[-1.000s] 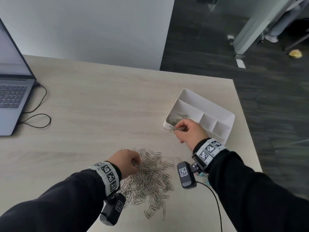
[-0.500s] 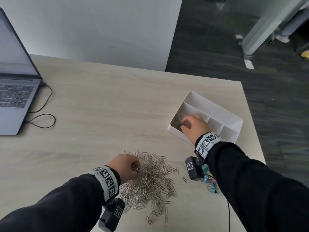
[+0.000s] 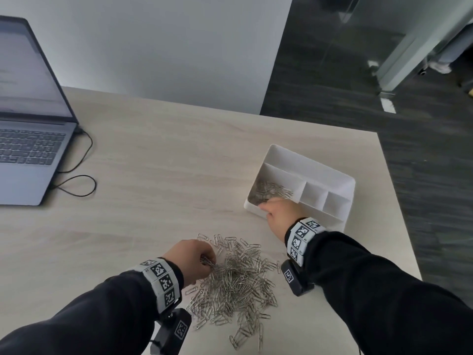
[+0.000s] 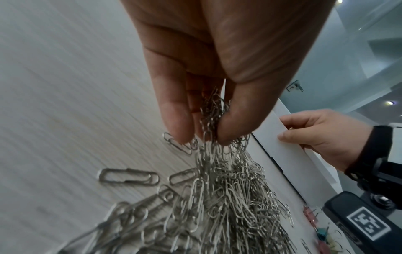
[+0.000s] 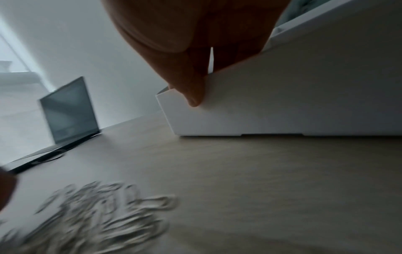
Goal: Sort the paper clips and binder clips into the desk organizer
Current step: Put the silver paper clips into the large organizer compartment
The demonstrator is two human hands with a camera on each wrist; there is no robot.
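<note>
Silver paper clips (image 3: pixel 238 280) pinched by left hand (image 3: pixel 190 260), right hand (image 3: pixel 279 213) gripping organizer (image 3: pixel 330 175) wall, laptop (image 3: pixel 30 139) far left

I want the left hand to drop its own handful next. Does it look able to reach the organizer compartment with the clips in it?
Probably yes. The left hand pinches paper clips at the pile's edge, and bare table lies between it and the organizer. The right hand grips the near rim there, partly crowding that compartment.
</note>
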